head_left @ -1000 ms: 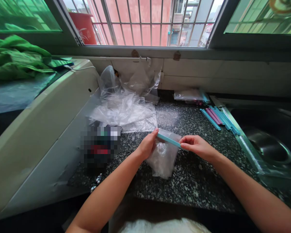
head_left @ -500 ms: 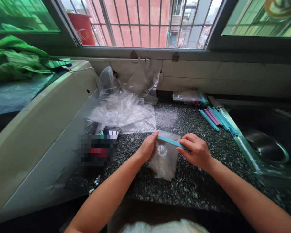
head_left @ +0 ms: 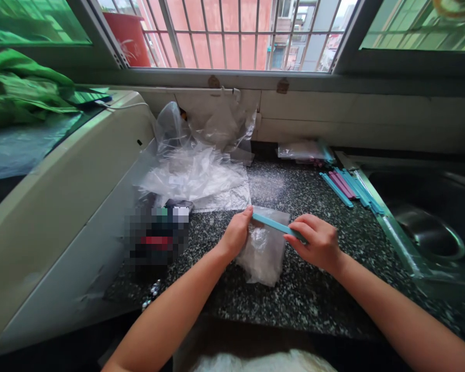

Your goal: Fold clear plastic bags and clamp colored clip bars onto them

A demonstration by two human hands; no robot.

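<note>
Across a clear plastic bag (head_left: 261,253) on the counter lies a light-blue bag sealing clip (head_left: 270,222), slanting down to the right. My left hand (head_left: 238,232) is closed, pinching the clip's left end together with the edge of the bag. The fingers of my right hand (head_left: 315,240) wrap round the clip's right end. Whether the bag's edge runs inside the clip, I cannot tell. Further right lie several loose blue clips (head_left: 337,190) and purple clips (head_left: 341,185).
A heap of clear plastic bags (head_left: 197,178) covers the back left of the speckled counter (head_left: 217,305). A packet in clear plastic (head_left: 304,151) lies by the wall. The sink (head_left: 426,227) is at the right, a white appliance (head_left: 81,170) at the left. A blurred-out object (head_left: 157,240) sits nearer.
Both hands keep their hold on the clip and the bag. The view has tilted slightly; otherwise almost nothing differs.
</note>
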